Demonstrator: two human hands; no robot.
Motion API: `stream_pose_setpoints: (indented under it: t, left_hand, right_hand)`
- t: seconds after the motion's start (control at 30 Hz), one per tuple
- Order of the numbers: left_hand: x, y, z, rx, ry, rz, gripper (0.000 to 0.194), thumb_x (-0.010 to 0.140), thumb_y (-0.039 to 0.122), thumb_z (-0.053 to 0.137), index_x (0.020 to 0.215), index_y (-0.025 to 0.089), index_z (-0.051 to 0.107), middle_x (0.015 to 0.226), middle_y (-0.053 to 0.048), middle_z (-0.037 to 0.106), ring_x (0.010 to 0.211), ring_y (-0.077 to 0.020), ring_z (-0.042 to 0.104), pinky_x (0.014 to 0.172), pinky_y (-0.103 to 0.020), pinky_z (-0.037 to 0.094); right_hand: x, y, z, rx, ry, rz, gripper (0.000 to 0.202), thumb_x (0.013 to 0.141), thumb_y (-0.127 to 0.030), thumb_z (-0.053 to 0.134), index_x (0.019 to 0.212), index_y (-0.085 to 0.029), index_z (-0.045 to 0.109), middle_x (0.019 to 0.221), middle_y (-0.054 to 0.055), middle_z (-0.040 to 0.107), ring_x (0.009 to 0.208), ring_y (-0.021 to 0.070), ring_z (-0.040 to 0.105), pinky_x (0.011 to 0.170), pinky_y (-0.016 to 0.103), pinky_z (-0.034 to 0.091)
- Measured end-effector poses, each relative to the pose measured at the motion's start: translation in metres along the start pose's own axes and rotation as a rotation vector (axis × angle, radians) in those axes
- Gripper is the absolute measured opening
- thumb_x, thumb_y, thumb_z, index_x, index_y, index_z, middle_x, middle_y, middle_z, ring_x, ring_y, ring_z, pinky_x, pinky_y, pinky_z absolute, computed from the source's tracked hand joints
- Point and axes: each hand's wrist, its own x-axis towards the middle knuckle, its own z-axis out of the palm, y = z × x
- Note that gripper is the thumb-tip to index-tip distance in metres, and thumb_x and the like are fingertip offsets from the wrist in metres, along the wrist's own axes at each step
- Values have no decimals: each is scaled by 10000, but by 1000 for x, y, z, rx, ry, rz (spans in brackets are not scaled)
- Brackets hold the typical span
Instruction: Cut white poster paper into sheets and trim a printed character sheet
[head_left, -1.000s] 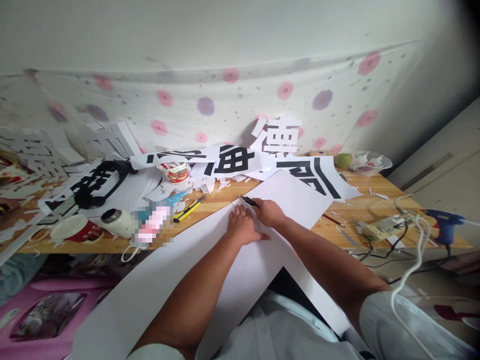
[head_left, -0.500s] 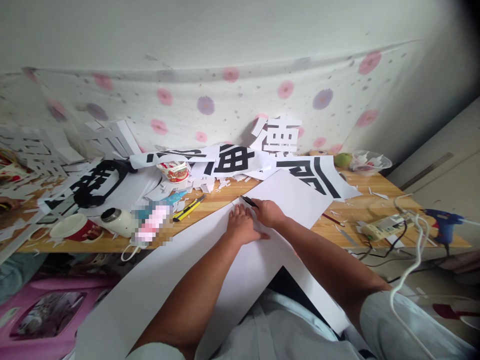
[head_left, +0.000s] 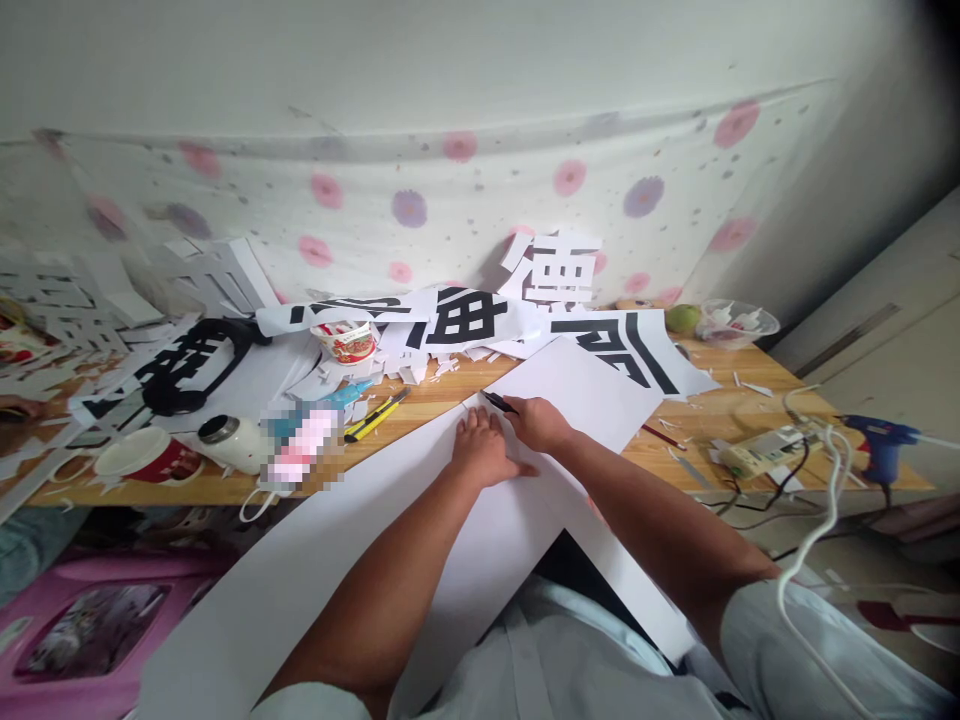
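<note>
A large white sheet (head_left: 330,540) lies slantwise over the table's front edge and reaches towards my body. My left hand (head_left: 484,450) rests on it, palm down with the fingers apart. Just to its right, my right hand (head_left: 536,422) grips a black pen (head_left: 498,402), whose tip points up and left near the sheet's far edge. Behind my hands is another part of white board (head_left: 581,385). A yellow cutter (head_left: 377,415) lies left of my hands. Beyond them are papers with bold black characters (head_left: 469,318).
Left are a red-and-white cup (head_left: 148,456), a white bottle (head_left: 231,442) and a noodle tub (head_left: 346,342). Right are a power strip (head_left: 769,450), cables and a blue glue gun (head_left: 883,445). White cut-out characters (head_left: 559,268) stand at the wall. Another person's hand (head_left: 19,408) shows far left.
The view has shifted very slightly. The other person's hand at the far left has moved a little; my hands and the pen look nearly the same.
</note>
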Motion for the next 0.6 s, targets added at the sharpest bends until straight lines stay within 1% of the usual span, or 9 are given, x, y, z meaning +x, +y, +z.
stream_pose_setpoints:
  t: [0.13, 0.37, 0.47, 0.6]
  left_hand:
    - [1, 0, 1, -8, 2, -6, 1561, 572, 1084, 551, 1735, 89, 239, 1820, -269, 115, 1694, -463, 35, 1347, -604, 138]
    - [1, 1, 0, -7, 7, -10, 1533, 596, 1062, 577, 1729, 81, 249, 1819, -276, 110, 1694, -453, 47, 1348, -596, 139]
    - [0, 2, -2, -3, 2, -13, 1492, 630, 1043, 573, 1728, 86, 250, 1819, -275, 109, 1696, -445, 55, 1348, -591, 135]
    - [-1, 2, -2, 1, 18, -10, 1449, 656, 1028, 573, 1726, 101, 265, 1818, -277, 120, 1695, -446, 77, 1345, -579, 147]
  right_hand:
    - [-3, 3, 0, 0, -3, 2, 273, 1089, -322, 536, 1283, -287, 725, 1069, 32, 825, 913, 220, 740, 760, 277, 431]
    - [-13, 6, -2, 10, -19, 17, 304, 1084, -321, 538, 1325, -289, 720, 1101, 35, 826, 946, 221, 747, 788, 274, 448]
    - [-18, 6, -5, 3, -24, 34, 304, 1073, -319, 552, 1320, -282, 725, 1090, 38, 827, 948, 227, 752, 779, 275, 454]
    - [-25, 7, -7, 10, -24, 34, 330, 1070, -314, 552, 1352, -288, 722, 1093, 32, 832, 957, 236, 762, 805, 277, 475]
